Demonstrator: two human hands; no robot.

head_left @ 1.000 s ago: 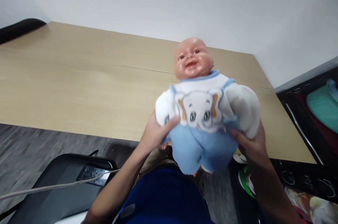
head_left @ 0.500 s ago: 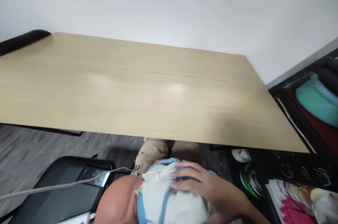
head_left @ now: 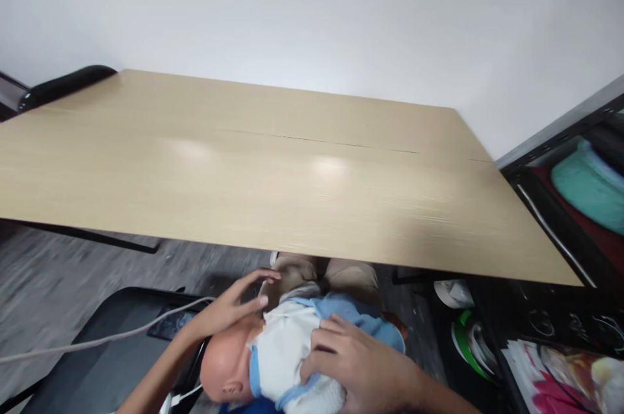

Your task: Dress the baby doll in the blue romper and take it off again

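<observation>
A baby doll (head_left: 223, 362) lies across my lap, its bare head toward the left. It wears a white top with blue edging (head_left: 283, 349) and light blue bottoms (head_left: 348, 313). My right hand (head_left: 358, 359) rests on the doll's body, with bent fingers gripping the white cloth. Above the doll's head and neck, my left hand (head_left: 234, 307) is open, thumb and fingers apart. I cannot tell whether it touches the doll.
A light wood table (head_left: 292, 199) stands in front of me against a white wall (head_left: 292, 17). On the left, a black chair (head_left: 102, 355) bears a phone (head_left: 170, 324), with a cable (head_left: 121, 336) running across. Shelving on the right holds a teal item (head_left: 587, 180) and packets (head_left: 560, 375).
My left hand has come into view from the lower left, over the doll's head. The doll shows more fully, and my right hand's fingers are more bent on its clothes.
</observation>
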